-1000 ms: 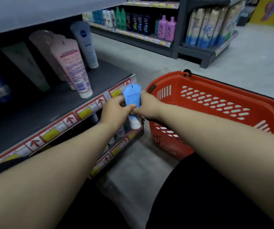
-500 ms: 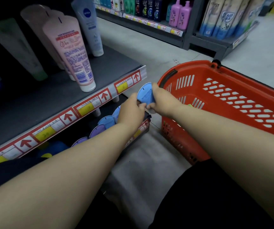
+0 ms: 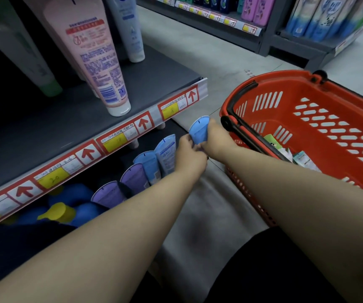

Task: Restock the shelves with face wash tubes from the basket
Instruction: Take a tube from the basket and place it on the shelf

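Note:
Both hands hold one light blue face wash tube (image 3: 199, 130) at the right end of the bottom shelf. My left hand (image 3: 189, 155) grips its lower left side and my right hand (image 3: 216, 138) grips its right side. Just left of it, two light blue tubes (image 3: 165, 154) and two purple tubes (image 3: 132, 178) stand in a row on that bottom shelf. The red basket (image 3: 307, 110) sits on the floor to the right, with a few tubes (image 3: 285, 149) lying inside it.
The upper shelf (image 3: 67, 127) carries a pink tube (image 3: 97, 62), a white tube (image 3: 128, 29) and a green one (image 3: 23, 51). Blue bottles with yellow caps (image 3: 58, 213) fill the bottom shelf's left. Another shelving unit (image 3: 263, 29) stands across the aisle.
Both hands have carried the blue tube down from in front of the upper shelf's price strip to the bottom shelf's right end. The view has tilted lower.

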Demonstrator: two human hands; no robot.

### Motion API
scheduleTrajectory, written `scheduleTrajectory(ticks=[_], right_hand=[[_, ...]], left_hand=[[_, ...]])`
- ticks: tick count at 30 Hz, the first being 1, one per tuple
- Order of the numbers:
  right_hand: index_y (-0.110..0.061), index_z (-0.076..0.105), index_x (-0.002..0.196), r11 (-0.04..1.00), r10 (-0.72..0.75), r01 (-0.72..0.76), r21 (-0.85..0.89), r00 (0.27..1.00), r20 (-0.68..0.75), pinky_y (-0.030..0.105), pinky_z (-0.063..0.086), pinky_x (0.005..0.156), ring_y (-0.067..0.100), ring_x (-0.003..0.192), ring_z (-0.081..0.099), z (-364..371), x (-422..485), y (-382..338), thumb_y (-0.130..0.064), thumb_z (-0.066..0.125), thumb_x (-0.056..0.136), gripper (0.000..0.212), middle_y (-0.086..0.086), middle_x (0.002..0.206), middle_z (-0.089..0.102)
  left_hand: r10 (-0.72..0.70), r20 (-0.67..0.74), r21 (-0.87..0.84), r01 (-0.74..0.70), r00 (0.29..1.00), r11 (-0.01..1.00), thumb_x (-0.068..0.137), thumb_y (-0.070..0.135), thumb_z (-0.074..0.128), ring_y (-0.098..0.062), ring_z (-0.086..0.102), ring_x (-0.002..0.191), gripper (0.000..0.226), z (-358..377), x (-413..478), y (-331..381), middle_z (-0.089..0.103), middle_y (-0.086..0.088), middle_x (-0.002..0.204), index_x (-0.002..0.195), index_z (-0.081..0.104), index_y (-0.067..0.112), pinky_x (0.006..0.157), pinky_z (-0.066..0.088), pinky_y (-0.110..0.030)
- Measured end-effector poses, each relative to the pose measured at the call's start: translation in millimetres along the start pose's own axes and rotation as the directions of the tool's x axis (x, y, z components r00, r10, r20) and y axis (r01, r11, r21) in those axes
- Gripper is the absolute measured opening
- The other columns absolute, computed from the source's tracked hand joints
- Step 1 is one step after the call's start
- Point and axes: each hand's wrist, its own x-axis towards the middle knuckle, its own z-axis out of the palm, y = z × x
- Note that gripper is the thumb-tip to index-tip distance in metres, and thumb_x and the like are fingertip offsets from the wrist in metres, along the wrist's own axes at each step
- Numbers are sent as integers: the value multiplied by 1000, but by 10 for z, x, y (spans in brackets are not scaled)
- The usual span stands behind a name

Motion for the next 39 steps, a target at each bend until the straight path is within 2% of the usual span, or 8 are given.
scheduleTrajectory(ticks=[4,10,14,18,25,32,35,39], right_hand=[[-3,44,125,999,32,-33,27,999,31,34,42,94,29,116,53,90,149,6,-14,64,85,46,14,124,54],[-11,44,126,977,81,-93,191,994,67,37,45,98,25,115,52,292,262,91,-10,60,89,41,9,122,56],[-14,48,121,960,91,-113,256,991,96,35,45,91,18,99,50,330,331,106,-10,55,92,30,1,99,53],[-14,47,126,947,97,-120,299,991,91,43,45,101,24,114,54,356,343,54,-8,51,93,34,9,121,57],[-14,44,130,953,111,-147,266,983,146,43,43,104,26,118,52,415,348,105,-5,48,93,38,11,125,56],[-13,43,133,919,121,-180,350,976,184,44,44,103,26,120,53,438,318,70,2,44,92,43,11,128,56],[-13,41,134,927,136,-186,325,976,171,44,43,104,27,122,51,446,305,77,0,45,92,44,11,130,54],[-9,40,133,930,147,-186,316,979,144,32,42,101,27,122,50,452,225,43,1,46,92,43,12,131,53]], left_hand=[[-32,9,-76,32,999,997,88,-1,44,-8,56,88,57,39,110,-78,59,8,99,137,39,29,74,48,-24],[-132,18,-42,132,991,990,81,21,55,-21,57,110,72,28,135,-210,58,-4,125,145,26,35,97,48,-42],[-93,27,-60,94,995,994,84,17,57,-21,47,126,70,3,184,-269,51,-1,135,144,27,35,104,41,-43],[-90,16,-73,91,996,993,80,18,57,-24,47,126,78,10,229,-300,48,-2,137,145,21,38,102,43,-48],[-126,63,50,123,990,991,82,14,63,-22,39,133,89,8,234,-410,44,-4,142,150,8,33,112,32,-46],[-155,86,209,134,984,969,89,17,59,-26,16,144,96,-6,212,-407,16,-9,157,150,-14,25,117,19,-45],[-156,125,225,125,980,966,89,18,60,-25,25,141,92,-37,196,-395,28,-7,153,151,-8,23,116,23,-39],[-114,101,205,91,988,975,87,14,63,-16,50,116,63,-88,148,-352,55,-2,128,141,32,19,98,37,-27]])
